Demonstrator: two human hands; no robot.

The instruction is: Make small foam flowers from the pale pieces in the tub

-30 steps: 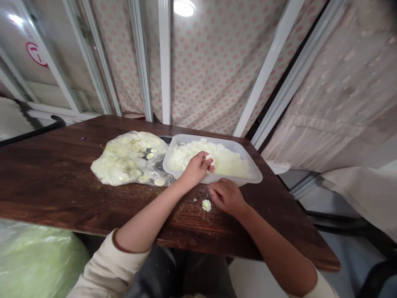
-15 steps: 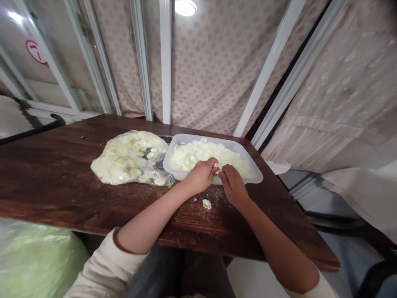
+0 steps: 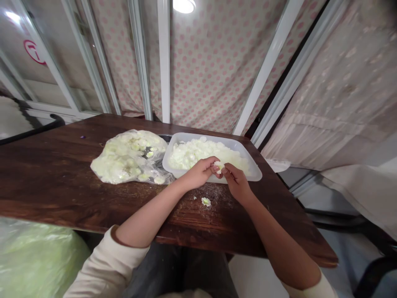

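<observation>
Between my two hands is a small pale flower head (image 3: 219,166), white with a yellowish-green tint. My left hand (image 3: 201,171) pinches it from the left, and the fingers of my right hand (image 3: 237,181) close on its right edge. Both hands are over the near rim of a white plastic tub (image 3: 254,173), which holds a heap of loose pale flower pieces (image 3: 203,151). A single flower head (image 3: 206,202) lies on the dark wooden table (image 3: 124,211), just in front of my hands, with fine crumbs around it.
Left of the tub lies a clear plastic bag (image 3: 124,159) full of pale flower heads, a dark tray edge showing behind it. Below the table's near edge at left stands a large bag (image 3: 40,260) of light-green stuff. Curtained glass panels (image 3: 211,66) rise behind the table.
The flower head between my fingers has turned and shows more of its face. My hands have shifted slightly, the right one a little to the right. The view has tilted slightly.
</observation>
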